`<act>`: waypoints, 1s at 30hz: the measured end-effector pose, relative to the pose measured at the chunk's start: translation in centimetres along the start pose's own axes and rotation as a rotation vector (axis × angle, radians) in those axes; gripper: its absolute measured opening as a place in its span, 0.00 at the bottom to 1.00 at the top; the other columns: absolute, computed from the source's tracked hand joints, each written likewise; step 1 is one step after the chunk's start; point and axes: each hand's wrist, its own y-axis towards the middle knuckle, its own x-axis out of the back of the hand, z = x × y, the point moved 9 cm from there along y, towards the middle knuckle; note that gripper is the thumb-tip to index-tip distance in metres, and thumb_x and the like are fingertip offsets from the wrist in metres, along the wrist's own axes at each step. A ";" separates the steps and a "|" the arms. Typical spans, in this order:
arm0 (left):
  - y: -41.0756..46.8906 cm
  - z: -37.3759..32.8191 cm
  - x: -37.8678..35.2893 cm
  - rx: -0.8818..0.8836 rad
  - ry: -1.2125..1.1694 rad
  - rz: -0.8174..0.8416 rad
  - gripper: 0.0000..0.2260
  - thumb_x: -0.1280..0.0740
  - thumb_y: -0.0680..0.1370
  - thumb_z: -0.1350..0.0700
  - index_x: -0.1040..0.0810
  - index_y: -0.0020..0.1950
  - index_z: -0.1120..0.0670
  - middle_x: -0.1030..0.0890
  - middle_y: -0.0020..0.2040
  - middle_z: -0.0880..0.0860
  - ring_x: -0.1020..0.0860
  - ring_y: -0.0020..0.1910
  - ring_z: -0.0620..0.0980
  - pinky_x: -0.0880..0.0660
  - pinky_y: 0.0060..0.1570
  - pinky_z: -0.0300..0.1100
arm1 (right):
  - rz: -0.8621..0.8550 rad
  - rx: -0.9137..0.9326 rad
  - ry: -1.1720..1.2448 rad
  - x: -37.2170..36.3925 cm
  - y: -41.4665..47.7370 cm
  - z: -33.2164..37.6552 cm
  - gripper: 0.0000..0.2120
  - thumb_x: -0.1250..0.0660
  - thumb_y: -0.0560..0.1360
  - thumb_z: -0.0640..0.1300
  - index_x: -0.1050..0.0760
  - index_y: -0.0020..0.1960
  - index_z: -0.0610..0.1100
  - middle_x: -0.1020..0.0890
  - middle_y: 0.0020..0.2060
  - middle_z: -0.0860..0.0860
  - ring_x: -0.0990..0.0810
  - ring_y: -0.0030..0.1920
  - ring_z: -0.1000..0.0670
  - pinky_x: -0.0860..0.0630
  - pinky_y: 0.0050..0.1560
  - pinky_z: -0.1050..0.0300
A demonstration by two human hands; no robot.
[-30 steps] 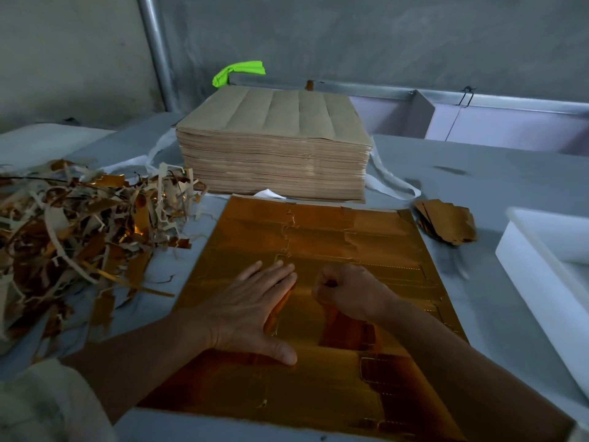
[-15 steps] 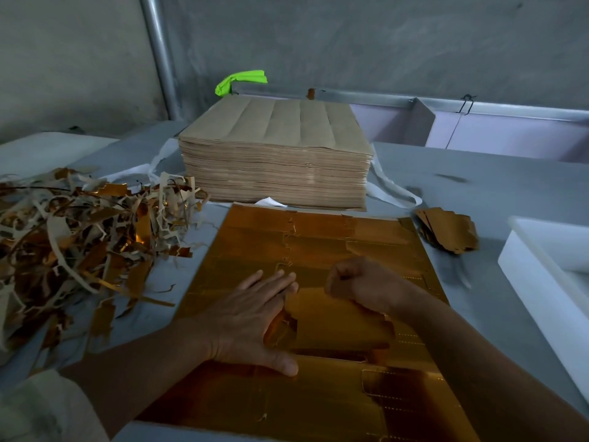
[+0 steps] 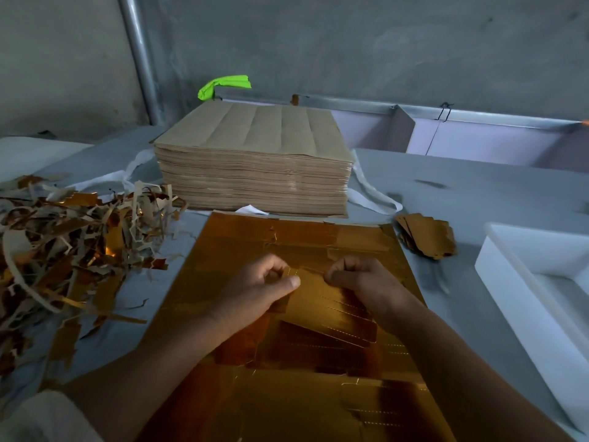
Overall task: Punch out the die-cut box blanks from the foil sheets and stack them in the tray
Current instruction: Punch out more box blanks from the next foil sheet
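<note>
Both hands now close on a single gold box blank point(image 3: 331, 309) at the centre of the frame. A second ago the left hand point(image 3: 255, 295) lay flat on the foil sheet point(image 3: 296, 406) and the right hand point(image 3: 363, 282) was a bare fist beside it. The left thumb now clamps the blank's left end against curled fingers, and the right hand's fingers are bunched in a pinch on its upper right end. The blank sits tilted and partly raised above the sheet, so it appears to be breaking loose from its die-cut lines, though whether its lower edge is fully free cannot be told. The next step is likely to carry it to the right. By count, one blank is in hand and one foil sheet lies face up on the grey table point(image 3: 478, 199). One tall stack of brown sheets point(image 3: 255, 167) stands behind it at centre. One small heap of punched blanks point(image 3: 427, 234) lies at right of centre, and one white tray point(image 3: 510, 282) sits at the right edge, only partly in frame. One scrap heap point(image 3: 70, 250) of trimmed strips spreads across the left.
</note>
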 end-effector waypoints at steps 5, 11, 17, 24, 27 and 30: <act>1.3 0.6 0.4 0.053 -0.126 -0.146 0.03 0.33 0.80 0.54 0.21 0.47 0.50 0.18 0.42 0.47 0.20 0.41 0.41 0.30 0.38 0.32 | -0.046 -0.014 0.023 1.4 0.1 -0.6 0.07 0.32 0.78 0.51 0.21 0.46 0.49 0.22 0.26 0.60 0.24 0.29 0.59 0.30 0.35 0.58; 2.4 0.7 0.9 0.084 -0.175 -0.199 0.04 0.33 0.80 0.54 0.20 0.46 0.51 0.18 0.39 0.46 0.21 0.38 0.37 0.31 0.40 0.36 | -0.088 -0.035 0.039 3.8 0.5 -1.5 0.03 0.31 0.77 0.45 0.20 0.49 0.46 0.17 0.42 0.49 0.18 0.43 0.49 0.22 0.41 0.55; 3.2 0.8 1.6 0.052 -0.037 -0.255 0.01 0.31 0.79 0.54 0.21 0.49 0.49 0.19 0.45 0.50 0.20 0.45 0.48 0.26 0.43 0.38 | -0.235 -0.068 0.170 7.5 0.8 -2.3 0.02 0.34 0.79 0.41 0.23 0.51 0.44 0.20 0.45 0.46 0.20 0.42 0.47 0.24 0.30 0.61; 3.1 3.4 3.6 0.109 0.506 -0.272 0.05 0.33 0.79 0.48 0.24 0.54 0.45 0.27 0.51 0.44 0.28 0.52 0.45 0.35 0.42 0.36 | -0.692 -0.123 0.278 16.6 1.6 -5.2 0.03 0.36 0.79 0.38 0.25 0.47 0.44 0.23 0.42 0.43 0.25 0.37 0.48 0.26 0.36 0.55; 3.0 4.0 3.5 0.097 0.587 -0.295 0.06 0.32 0.79 0.48 0.24 0.54 0.45 0.27 0.53 0.45 0.31 0.53 0.45 0.35 0.48 0.39 | -0.819 -0.144 0.256 19.4 2.1 -6.4 0.04 0.37 0.79 0.37 0.24 0.50 0.43 0.22 0.45 0.42 0.22 0.41 0.45 0.21 0.40 0.50; 3.0 4.2 3.4 0.072 0.618 -0.320 0.06 0.32 0.78 0.47 0.24 0.54 0.44 0.28 0.51 0.44 0.31 0.52 0.44 0.35 0.49 0.40 | -0.908 -0.215 0.105 21.6 2.5 -7.5 0.13 0.40 0.78 0.35 0.25 0.60 0.38 0.20 0.51 0.38 0.19 0.49 0.38 0.22 0.49 0.45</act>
